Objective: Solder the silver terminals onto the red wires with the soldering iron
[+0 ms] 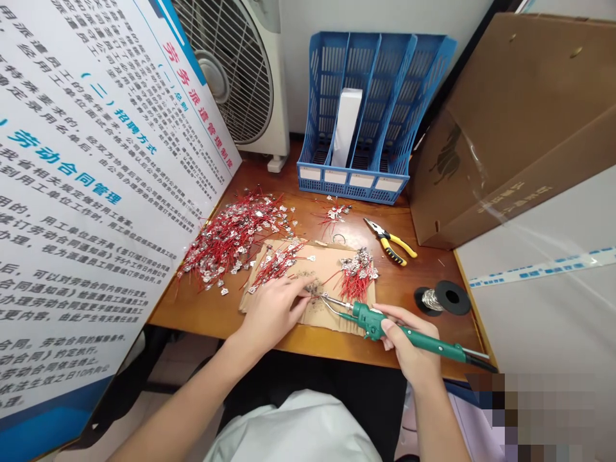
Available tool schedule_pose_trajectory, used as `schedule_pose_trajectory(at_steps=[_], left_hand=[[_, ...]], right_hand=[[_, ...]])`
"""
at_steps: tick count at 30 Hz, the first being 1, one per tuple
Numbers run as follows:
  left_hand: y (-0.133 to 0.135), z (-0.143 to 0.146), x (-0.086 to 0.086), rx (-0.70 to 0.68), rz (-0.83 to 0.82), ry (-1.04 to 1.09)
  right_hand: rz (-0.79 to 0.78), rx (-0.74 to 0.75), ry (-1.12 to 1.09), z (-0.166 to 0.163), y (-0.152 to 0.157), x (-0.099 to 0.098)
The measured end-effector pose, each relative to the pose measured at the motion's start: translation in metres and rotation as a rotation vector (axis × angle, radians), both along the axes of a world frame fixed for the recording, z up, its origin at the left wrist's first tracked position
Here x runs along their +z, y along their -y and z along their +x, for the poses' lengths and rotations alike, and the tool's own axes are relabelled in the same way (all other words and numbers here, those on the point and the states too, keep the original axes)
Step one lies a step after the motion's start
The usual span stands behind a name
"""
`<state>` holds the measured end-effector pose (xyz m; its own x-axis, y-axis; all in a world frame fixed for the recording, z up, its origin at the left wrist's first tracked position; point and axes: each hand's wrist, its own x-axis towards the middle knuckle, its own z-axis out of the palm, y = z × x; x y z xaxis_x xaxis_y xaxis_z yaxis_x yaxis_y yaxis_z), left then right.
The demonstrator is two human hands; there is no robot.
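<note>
My right hand (409,343) is wrapped round the green handle of a soldering iron (385,327), whose metal tip points left onto a scorched cardboard pad (332,263). My left hand (276,308) rests on the pad with its fingertips pinched at a small part just left of the iron's tip; the part is too small to name. Small heaps of red wires with metal tabs (359,273) lie on the pad on both sides of the hands.
A big pile of red wires (235,234) covers the wooden desk (192,308) at left. Yellow-handled pliers (392,244) and a solder spool (440,298) lie right. Behind stand a blue file rack (375,109), a fan (240,70), a cardboard box (510,128) and a printed board (86,179).
</note>
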<state>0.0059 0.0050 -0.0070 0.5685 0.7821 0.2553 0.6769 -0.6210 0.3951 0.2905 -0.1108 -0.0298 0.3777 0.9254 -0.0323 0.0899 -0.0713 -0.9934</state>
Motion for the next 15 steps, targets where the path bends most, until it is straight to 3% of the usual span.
schedule_pose_trajectory(at_steps=[15], left_hand=[[-0.0012, -0.002, -0.0021, 0.01, -0.027, -0.008]], right_hand=[[-0.036, -0.041, -0.037, -0.0048, -0.0031, 0.0071]])
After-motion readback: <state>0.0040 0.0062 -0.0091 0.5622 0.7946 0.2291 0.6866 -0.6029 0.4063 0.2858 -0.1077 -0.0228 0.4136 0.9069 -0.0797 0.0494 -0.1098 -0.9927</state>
